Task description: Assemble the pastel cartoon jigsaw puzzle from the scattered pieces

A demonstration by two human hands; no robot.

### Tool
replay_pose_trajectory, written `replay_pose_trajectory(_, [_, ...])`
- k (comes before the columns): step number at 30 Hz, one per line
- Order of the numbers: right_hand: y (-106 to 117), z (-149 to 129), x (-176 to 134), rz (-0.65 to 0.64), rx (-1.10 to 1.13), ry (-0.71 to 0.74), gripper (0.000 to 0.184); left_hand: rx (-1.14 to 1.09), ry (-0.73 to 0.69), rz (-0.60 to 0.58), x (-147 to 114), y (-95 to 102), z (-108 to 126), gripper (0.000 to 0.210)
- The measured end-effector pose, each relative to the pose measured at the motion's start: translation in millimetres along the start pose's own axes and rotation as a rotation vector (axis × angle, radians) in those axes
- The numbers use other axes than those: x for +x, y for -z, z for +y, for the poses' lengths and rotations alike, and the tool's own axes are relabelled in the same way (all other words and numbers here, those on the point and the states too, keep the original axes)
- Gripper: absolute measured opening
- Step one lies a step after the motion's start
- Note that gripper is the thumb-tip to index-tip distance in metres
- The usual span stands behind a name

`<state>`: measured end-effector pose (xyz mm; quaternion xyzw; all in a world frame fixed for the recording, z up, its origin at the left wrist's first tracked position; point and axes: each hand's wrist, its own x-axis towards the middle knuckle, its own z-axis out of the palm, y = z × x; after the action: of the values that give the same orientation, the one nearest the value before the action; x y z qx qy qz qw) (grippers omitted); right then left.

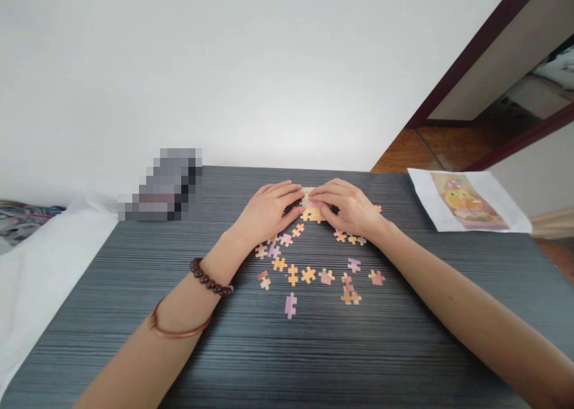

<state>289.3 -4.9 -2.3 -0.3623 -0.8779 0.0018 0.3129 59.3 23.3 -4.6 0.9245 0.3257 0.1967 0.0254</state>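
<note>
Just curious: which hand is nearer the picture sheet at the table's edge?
Right. The right hand rests on the joined pieces, on the sheet's side; the left hand lies beyond it, farther off.

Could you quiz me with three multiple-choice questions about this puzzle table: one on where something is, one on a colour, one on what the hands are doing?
1. Where does the reference picture lie?
A. far right of the table
B. under the left wrist
C. on the floor

2. What colour is the table?
A. white
B. dark grey
C. red

3. What are the left hand and right hand doing?
A. hanging off the table
B. pressing on the joined puzzle pieces
C. holding the picture

Answers: A, it lies at the right edge; B, grey streaked top; B, fingertips meet on the pieces.
</note>
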Motion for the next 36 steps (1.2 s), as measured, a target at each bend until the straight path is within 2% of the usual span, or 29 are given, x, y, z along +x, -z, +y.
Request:
replay_pose_trajectory(4, [-1.7, 0.0, -0.9, 0.045, 0.028, -0.075, 0.025, 0.003, -0.004, 0.005, -0.2, 0.0, 0.3, 0.036])
replay_pose_trajectory(12, [-2.0, 0.5, -1.7, 0.013, -0.040, 0.000, 0.026, 0.009, -0.026, 0.028, -0.5, -0.4, -0.1, 0.036])
replay_pose_trajectory(25, [0.9, -6.8, 2.5, -0.023, -0.136, 0.004, 0.022, 0.006, -0.022, -0.005, -0.3, 4.2, 2.7, 0.038])
replay_pose_trajectory(32, [-1.9, -0.2, -1.7, 0.021, -0.052, -0.106, 0.024, 0.008, -0.023, -0.011, -1.2, 3.4, 3.4, 0.034])
replay_pose_trajectory(36, [-2.3, 0.8, -2.3, 0.002, -0.056, -0.088, 0.024, -0.008, -0.001, -0.022, -0.7, 3.7, 3.6, 0.036])
